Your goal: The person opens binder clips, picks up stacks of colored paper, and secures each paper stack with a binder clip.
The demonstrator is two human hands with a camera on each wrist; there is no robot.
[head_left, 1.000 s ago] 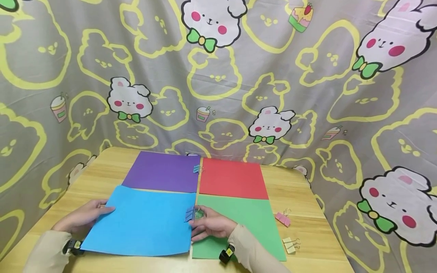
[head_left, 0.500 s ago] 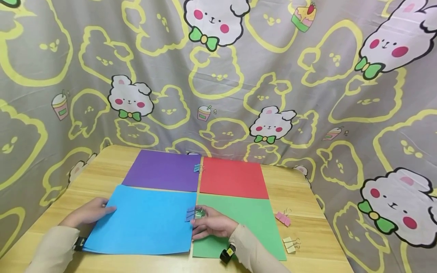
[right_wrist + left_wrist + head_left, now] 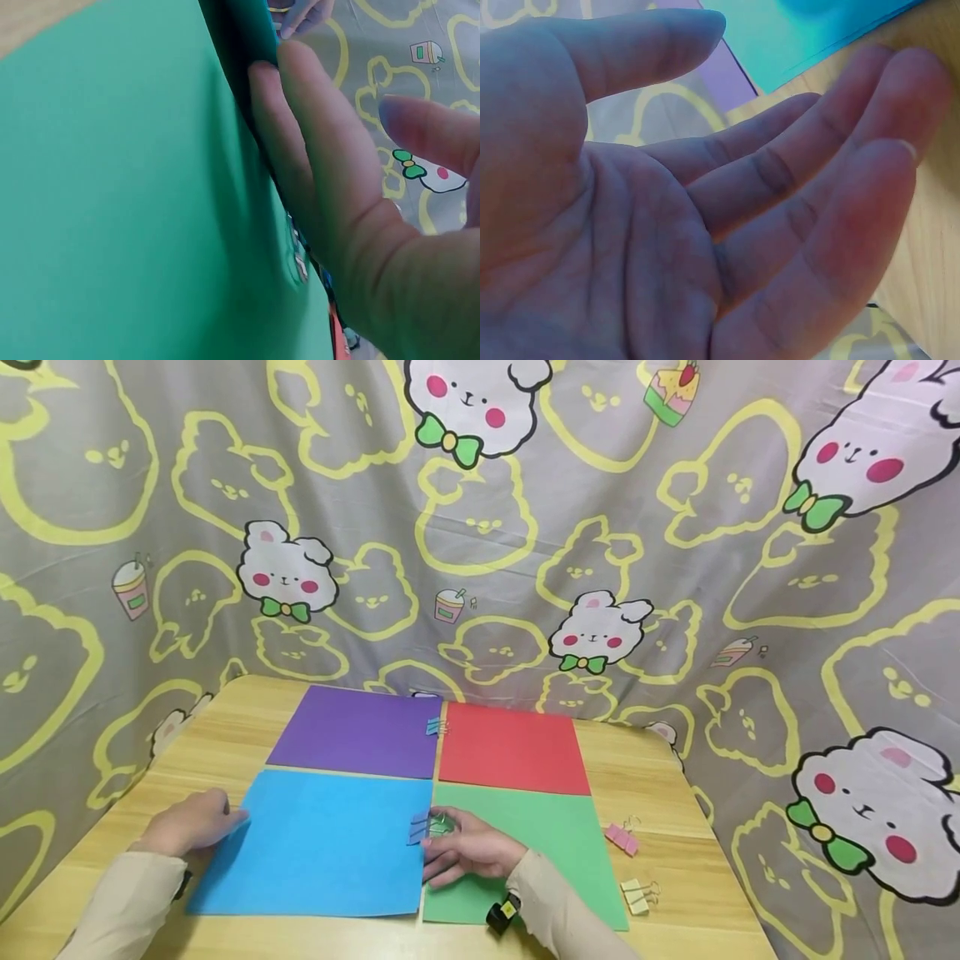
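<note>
A blue sheet of paper (image 3: 322, 843) lies at the front left of the table, with a bluish-purple binder clip (image 3: 417, 829) on its right edge. My left hand (image 3: 191, 822) is beside the sheet's left edge. In the left wrist view, the thumb and loosely bent fingers stand apart with nothing between them. At the right edge, my right hand (image 3: 472, 847) is just below the clip, over the green sheet (image 3: 547, 835). The right wrist view has its extended fingers (image 3: 330, 142) against the blue sheet's edge, with the thumb held away from them.
Behind lie a purple sheet (image 3: 356, 731), with a blue binder clip (image 3: 433, 727) on its right edge, and a red sheet (image 3: 513, 747). A pink binder clip (image 3: 622, 839) and a yellow binder clip (image 3: 636, 897) lie on the table's right side. A patterned curtain (image 3: 495, 585) encloses the table.
My left hand has shifted slightly up and right, its thumb coming off the blue sheet to the left edge. The sheet's front edge has settled flatter. The right hand has hardly moved.
</note>
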